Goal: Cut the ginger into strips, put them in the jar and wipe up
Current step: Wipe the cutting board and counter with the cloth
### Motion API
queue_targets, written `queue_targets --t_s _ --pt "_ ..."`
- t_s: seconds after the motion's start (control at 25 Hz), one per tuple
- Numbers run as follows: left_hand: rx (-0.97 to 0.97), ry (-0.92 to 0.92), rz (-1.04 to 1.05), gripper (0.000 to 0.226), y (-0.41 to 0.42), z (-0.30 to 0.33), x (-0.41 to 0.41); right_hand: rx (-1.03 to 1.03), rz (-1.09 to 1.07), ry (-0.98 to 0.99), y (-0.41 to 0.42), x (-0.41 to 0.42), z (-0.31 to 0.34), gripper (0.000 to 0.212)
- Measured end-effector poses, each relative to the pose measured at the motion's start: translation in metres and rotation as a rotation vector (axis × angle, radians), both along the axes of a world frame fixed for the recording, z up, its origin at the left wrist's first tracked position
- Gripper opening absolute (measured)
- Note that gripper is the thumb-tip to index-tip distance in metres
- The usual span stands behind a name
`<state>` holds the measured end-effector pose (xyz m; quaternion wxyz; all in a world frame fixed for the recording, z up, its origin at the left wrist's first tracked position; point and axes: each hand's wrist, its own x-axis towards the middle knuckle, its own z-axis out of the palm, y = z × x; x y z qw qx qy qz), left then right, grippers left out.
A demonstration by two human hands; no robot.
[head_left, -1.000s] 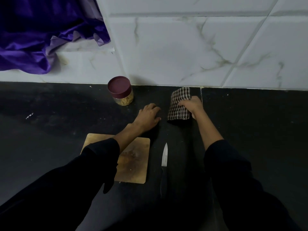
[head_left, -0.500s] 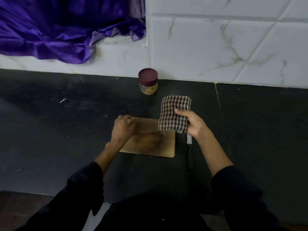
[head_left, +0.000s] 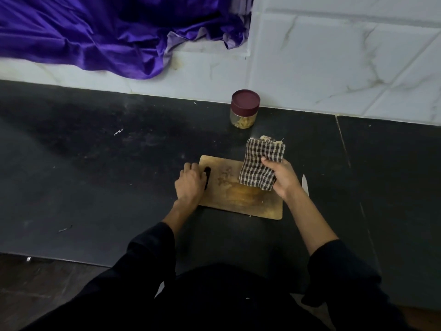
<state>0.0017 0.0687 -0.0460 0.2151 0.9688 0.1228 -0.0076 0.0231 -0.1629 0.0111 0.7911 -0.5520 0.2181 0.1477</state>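
Since the frame 1 second ago, the right hand (head_left: 280, 179) has carried the checked cloth (head_left: 261, 167) away from the wall and down over the cutting board (head_left: 241, 194), and the left hand (head_left: 189, 185) has come back from the bare surface (head_left: 107, 163) to the board's left end. In the head view, at the centre of the frame, the right hand grips the folded cloth with thumb on top and fingers curled beneath, the cloth's lower part over the right half of the board; whether it touches the wood cannot be told. The left hand lies with fingers curled over the board's left edge, beside its dark handle slot, holding the board. The board is stained yellow-brown in its middle. The jar (head_left: 244, 108), with its maroon lid on and pale ginger strips (head_left: 243, 121) visible through its lower wall, stands above the board near the foot of the white tiled wall (head_left: 334, 56). The knife (head_left: 304, 186) lies on the surface just right of the right wrist, only its blade tip showing. Purple fabric (head_left: 95, 32) drapes over the ledge in the upper left.
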Motion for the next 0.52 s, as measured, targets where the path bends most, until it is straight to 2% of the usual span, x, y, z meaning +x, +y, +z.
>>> queue_targets --t_s 0.08,0.24,0.4,0.52 --pt "-0.050 -0.029 -0.007 0.028 0.008 0.000 0.003 -0.062 0.003 -0.024 0.004 0.004 0.005 0.019" --pt "-0.191 -0.063 0.017 0.027 0.026 0.002 0.009 -0.332 0.113 -0.142 0.025 0.017 0.012 0.027" --pt "-0.499 -0.137 0.018 0.030 0.046 0.003 0.011 -0.818 0.335 -0.502 0.061 0.038 0.022 0.034" --pt "-0.600 -0.219 0.126 0.025 0.071 -0.006 0.010 -0.952 0.472 -0.717 0.092 0.055 0.023 0.046"
